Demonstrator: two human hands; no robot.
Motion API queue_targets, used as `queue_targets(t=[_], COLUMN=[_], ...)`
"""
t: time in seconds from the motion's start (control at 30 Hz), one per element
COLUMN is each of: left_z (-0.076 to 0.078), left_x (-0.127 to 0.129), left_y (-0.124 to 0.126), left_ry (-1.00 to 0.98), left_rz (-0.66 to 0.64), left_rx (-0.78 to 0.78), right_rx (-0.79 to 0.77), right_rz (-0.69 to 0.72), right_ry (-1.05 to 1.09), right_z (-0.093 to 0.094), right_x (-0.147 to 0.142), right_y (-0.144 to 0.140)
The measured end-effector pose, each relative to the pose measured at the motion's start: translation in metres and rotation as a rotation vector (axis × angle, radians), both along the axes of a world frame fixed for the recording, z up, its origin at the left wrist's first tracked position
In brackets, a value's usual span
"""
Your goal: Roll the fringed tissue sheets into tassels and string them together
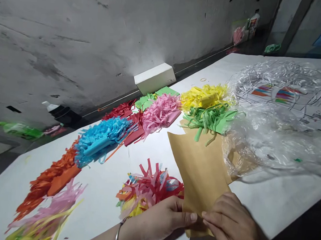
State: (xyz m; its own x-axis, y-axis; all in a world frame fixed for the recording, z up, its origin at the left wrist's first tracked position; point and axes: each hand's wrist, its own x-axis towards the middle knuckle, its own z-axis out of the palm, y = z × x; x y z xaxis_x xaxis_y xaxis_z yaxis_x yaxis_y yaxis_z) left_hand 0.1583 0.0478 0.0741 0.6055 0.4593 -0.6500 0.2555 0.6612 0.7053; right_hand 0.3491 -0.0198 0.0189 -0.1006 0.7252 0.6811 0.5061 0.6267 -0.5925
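Observation:
A sheet of brown kraft paper (201,162) stretches from the middle of the table toward me, its near end bent up between my hands. My left hand (168,218), with a metal bangle at the wrist, pinches the left side of that end, thumb on top. Close beside it, my right hand (230,222) grips the right side with curled fingers. Just behind my left hand lies a mixed pile of tissue paper strips (151,188) in red, pink, yellow and blue. The paper's far edge reaches under a green fringed bundle (211,119).
Fringed tissue bundles in orange (50,178), blue (102,138), pink (162,111) and yellow (204,95) line the white table. A white box (154,78) stands by the wall. Clear plastic wrapping (279,138) and tangled white string (277,74) cover the right side.

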Motion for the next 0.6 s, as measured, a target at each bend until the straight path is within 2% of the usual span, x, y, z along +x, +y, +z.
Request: queue_targets(t=[0.1, 0.33, 0.5, 0.6], left_z=[0.0011, 0.0084, 0.0068, 0.0018], left_x=[0.0013, 0.003, 0.002, 0.001], left_y=[0.0002, 0.0063, 0.0092, 0.0082], left_ry=[0.035, 0.134, 0.217, 0.176], left_rz=[0.042, 0.011, -0.021, -0.03], left_rx=[-0.037, -0.046, -0.046, 0.031], right_rx=[0.018, 0.152, 0.086, 0.118], right_rz=[-0.03, -0.148, -0.159, -0.181], right_ry=[-0.021, -0.171, -0.223, -0.213], right_z=[-0.0014, -0.0037, -0.0029, -0.0023], right_x=[-0.0014, -0.0028, -0.0077, -0.0097], right_y=[0.0001, -0.0069, -0.0043, -0.003])
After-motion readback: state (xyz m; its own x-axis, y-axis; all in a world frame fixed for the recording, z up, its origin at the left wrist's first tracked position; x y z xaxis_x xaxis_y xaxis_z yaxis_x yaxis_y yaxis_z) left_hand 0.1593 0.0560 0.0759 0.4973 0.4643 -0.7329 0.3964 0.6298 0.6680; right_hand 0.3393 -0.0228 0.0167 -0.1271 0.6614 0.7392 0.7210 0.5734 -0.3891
